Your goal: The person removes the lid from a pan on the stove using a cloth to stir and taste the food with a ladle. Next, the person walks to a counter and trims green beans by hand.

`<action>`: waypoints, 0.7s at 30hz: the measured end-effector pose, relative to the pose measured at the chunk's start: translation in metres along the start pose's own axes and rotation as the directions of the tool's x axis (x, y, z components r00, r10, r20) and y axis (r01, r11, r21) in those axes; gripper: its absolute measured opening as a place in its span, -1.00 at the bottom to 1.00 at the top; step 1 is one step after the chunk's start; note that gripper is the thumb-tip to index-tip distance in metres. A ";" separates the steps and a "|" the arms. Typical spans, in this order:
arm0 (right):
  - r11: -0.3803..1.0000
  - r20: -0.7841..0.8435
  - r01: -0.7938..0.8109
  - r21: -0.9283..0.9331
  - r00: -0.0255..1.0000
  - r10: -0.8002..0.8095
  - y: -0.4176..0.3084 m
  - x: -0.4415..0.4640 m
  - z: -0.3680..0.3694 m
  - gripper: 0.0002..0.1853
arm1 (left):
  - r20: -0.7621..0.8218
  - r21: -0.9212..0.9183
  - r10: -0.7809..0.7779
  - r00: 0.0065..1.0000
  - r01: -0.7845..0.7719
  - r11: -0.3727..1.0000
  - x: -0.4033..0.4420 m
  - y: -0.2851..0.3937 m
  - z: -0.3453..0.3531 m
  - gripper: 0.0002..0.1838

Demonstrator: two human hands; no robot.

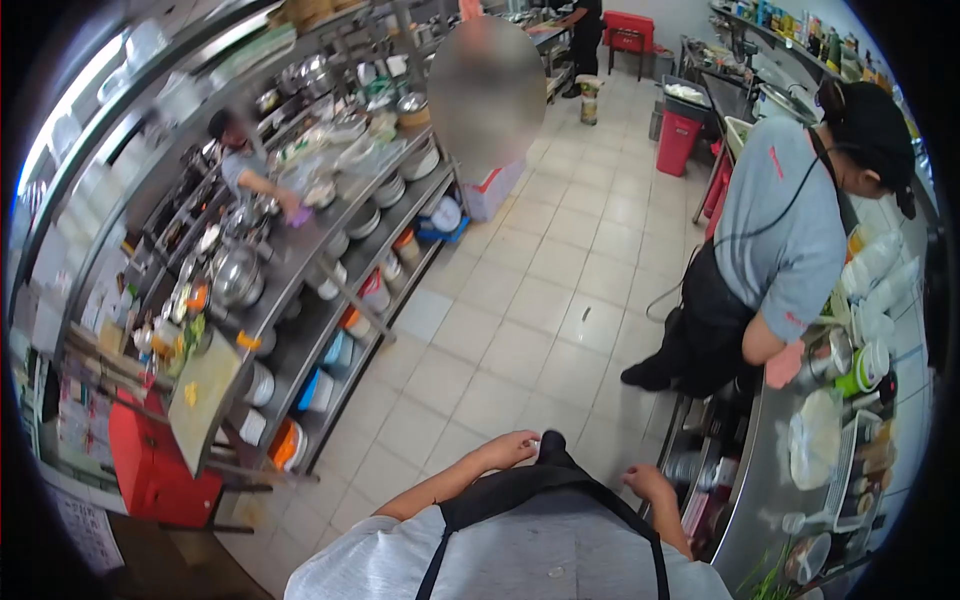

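The left hand point(512, 450) and right hand point(652, 484), fingers loosely bent, flank 1 black cloth apron point(535, 486); I cannot tell whether either grips anything. Square, glossy tiles point(505, 372) spread ahead, 1 smooth metal counter point(762, 468) to the right.

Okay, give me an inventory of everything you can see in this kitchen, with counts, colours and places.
Steel counters: two, grey, left and right
Floor tiles: many, pale, middle
Cutting board: one, pale, near end of left counter
Large bowl: one, silver, left counter
Small dishes and food: too many to count, mixed, both counters
Tubs: several, mixed, left lower shelves
Red box: one, below cutting board
Bin: one, red, far right
Clear bag: one, whitish, right counter
Co-workers: at least three, grey or black clothes, right, left, far end
Left hand: one, bare, before apron
Right hand: one, bare, beside right counter
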State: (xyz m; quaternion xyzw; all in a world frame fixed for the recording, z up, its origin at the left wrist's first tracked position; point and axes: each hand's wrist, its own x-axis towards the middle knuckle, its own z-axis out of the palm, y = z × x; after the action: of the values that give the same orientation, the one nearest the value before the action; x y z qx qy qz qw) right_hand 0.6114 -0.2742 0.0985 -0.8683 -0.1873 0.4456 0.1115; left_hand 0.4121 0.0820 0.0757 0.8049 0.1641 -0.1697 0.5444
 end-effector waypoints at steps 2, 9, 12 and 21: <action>0.984 0.077 0.149 -0.101 0.987 -0.141 -0.058 0.029 -0.038 -0.48 | -0.123 0.022 -0.055 0.991 0.059 0.998 0.032 -0.042 -0.041 -0.45; 0.908 0.139 0.418 0.013 0.899 -0.416 -0.204 0.171 -0.186 -0.45 | -0.486 0.238 -0.427 0.763 0.586 0.775 -0.015 -0.224 -0.171 -0.70; 0.923 0.077 0.383 0.032 0.920 -0.384 -0.253 0.220 -0.260 -0.43 | -0.212 0.680 -0.553 0.806 0.528 0.509 -0.028 -0.231 -0.203 -0.66; 0.972 0.024 0.008 0.235 1.000 -0.014 -0.244 0.486 -0.346 -0.47 | -0.047 0.434 -0.727 0.686 0.669 0.603 0.302 -0.188 -0.437 -0.52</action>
State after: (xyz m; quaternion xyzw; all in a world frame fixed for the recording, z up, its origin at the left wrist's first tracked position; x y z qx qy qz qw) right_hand 1.0975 0.1434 0.0312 -0.8423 -0.1395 0.4750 0.2133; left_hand 0.6373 0.5796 -0.0623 0.7594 0.3881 -0.4535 0.2589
